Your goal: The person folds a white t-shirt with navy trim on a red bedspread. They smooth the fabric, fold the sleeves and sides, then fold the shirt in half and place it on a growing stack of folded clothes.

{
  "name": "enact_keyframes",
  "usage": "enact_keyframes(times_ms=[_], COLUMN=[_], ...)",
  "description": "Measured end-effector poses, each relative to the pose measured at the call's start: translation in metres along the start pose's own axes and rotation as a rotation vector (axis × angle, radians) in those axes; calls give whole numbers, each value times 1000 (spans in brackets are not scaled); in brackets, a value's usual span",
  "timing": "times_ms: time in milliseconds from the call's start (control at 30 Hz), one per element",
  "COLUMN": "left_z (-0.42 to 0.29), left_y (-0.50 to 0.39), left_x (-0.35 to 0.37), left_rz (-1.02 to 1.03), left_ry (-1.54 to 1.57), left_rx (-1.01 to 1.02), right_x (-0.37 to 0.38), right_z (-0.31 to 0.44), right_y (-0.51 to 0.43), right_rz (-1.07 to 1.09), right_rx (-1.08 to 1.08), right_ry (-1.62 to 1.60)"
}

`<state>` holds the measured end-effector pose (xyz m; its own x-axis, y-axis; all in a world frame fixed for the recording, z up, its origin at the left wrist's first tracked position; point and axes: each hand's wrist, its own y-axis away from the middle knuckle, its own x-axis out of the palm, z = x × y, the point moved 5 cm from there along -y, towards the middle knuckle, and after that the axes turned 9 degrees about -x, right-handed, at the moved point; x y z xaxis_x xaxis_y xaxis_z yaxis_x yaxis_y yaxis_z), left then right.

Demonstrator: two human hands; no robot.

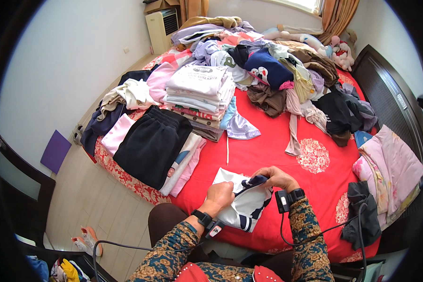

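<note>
A white garment with navy trim [241,209] lies partly folded on the red bedspread [268,155], near the bed's front edge. My left hand [220,195] is closed on its left part. My right hand [276,178] pinches its navy edge and lifts it a little. Past my left hand are folded black trousers [153,141] on top of white and pink garments, and beyond them rises a tall stack of folded shirts [197,84]. A lavender satin piece [242,126] sticks out beside that stack. Both wrists carry strapped devices with cables.
Heaped loose clothes [261,53] cover the far side of the bed. At the right are a folded pink quilt [391,169], a dark grey garment [361,215] and the dark headboard [384,81]. Cables from my wrists run to both sides. Shoes [88,241] stand on the floor at left.
</note>
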<state>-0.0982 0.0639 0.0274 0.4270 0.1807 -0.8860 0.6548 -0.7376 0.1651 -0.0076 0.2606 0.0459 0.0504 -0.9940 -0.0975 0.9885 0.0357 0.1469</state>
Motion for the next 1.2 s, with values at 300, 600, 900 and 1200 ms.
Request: enact_keyframes(times_ms=[300, 600, 900, 1200], left_z=[-14, -31, -76, -74], left_y=[4, 5, 2, -6], left_x=[-4, -17, -14, -20], left_rz=[-217, -165, -266, -285], left_ry=[66, 631, 241, 243], left_rx=[174, 6, 211, 165], right_x=[7, 49, 70, 91], right_z=[8, 2, -49, -28], right_y=[16, -9, -7, 18], right_rz=[175, 252, -612, -781], right_rx=[154, -19, -171, -407], right_ry=[-158, 671, 1012, 1065])
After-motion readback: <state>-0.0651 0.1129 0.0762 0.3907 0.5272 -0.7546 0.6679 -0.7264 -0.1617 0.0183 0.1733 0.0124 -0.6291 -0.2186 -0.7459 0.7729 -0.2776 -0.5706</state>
